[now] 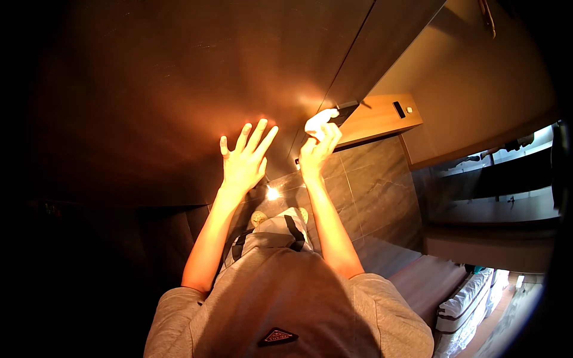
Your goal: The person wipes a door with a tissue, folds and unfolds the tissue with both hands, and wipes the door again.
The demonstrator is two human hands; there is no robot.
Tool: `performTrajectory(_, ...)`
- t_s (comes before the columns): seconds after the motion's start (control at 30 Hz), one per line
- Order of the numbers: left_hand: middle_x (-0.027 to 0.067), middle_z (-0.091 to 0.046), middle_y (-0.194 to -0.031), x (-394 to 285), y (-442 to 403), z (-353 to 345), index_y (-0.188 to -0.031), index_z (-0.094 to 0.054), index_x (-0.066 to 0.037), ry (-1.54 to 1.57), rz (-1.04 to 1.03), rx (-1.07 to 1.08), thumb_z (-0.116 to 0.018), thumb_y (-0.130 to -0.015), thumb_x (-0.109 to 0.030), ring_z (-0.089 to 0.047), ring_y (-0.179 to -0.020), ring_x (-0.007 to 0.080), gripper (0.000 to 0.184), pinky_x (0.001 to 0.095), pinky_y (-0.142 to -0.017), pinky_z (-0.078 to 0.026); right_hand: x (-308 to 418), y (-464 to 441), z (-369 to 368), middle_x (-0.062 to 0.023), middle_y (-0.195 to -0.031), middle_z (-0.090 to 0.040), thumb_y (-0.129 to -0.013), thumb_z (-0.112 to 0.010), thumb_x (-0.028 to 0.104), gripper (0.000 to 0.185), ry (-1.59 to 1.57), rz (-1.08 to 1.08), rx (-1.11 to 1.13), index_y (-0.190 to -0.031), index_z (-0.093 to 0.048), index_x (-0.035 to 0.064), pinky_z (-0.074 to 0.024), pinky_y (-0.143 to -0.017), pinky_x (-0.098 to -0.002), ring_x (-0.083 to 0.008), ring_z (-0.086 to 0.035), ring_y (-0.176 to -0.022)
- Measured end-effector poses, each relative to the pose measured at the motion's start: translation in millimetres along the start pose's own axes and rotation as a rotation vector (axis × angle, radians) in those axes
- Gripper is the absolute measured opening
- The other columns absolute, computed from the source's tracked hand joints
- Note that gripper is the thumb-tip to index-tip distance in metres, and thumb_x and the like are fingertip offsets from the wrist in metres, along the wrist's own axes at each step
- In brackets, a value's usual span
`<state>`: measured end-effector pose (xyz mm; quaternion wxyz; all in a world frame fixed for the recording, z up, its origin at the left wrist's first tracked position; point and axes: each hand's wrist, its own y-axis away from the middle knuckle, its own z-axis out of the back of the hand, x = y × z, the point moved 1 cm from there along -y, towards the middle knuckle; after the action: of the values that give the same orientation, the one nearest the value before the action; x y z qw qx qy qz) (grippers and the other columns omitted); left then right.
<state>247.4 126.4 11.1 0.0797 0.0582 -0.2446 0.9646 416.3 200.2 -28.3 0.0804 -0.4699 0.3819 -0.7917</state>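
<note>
Our shirt [286, 298] nearest, left hand [240, 166] spread loose, right hand [318, 154] clutching white cloth [316, 123]: likely we're wiping the dark panel [179, 89]; next, press evenly.

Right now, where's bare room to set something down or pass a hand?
Set down: floor between right forearm and wooden block looks bare. Pass a hand: dark panel, left of the left hand, though it dims further out. Crowded: black fitting, right hand and white wad close by; also floor around the shoes.
</note>
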Motion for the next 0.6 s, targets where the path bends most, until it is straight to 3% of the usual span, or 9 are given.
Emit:
performTrajectory(0.17, 0.0037, -0.024, -0.162, -2, 0, 3, -0.148, -0.041, -0.036, 0.094, 0.019, 0.008, -0.071, -0.076, -0.023, -0.005, -0.152, 0.0281, 0.08, 0.061, -0.113, 0.016, 1, -13, -5, -0.0196, -0.122, -0.053, -0.078, -0.057, -0.012, 0.045, 0.048, 0.02, 0.012, -0.12, -0.057, 0.0034, -0.0453, -0.097, -0.0456, -0.0371, -0.054, -0.113)
performTrajectory(0.33, 0.0047, -0.023, -0.162, -3, -1, 8, -0.148, -0.041, -0.037, 0.155, 0.013, -0.008, -0.073, -0.074, -0.023, -0.002, -0.152, 0.0301, 0.082, 0.0616, -0.112, 0.015, 3, 5, -5, -0.0187, -0.126, -0.055, -0.081, -0.052, -0.01, 0.044, -0.052, -0.164, 0.049, -0.124, -0.056, 0.0014, -0.0466, -0.097, -0.041, -0.0356, -0.055, -0.117)
performTrajectory(0.6, -0.001, -0.027, -0.161, -5, -2, 11, -0.149, -0.04, -0.036, 0.108, -0.002, -0.027, -0.072, -0.074, -0.025, -0.009, -0.152, 0.0239, 0.082, 0.0627, -0.113, 0.014, 24, -19, 3, -0.0185, -0.127, -0.055, -0.084, -0.047, -0.011, 0.042, -0.061, -0.095, -0.033, -0.124, -0.056, 0.0013, -0.0475, -0.097, -0.0417, -0.0365, -0.055, -0.117)
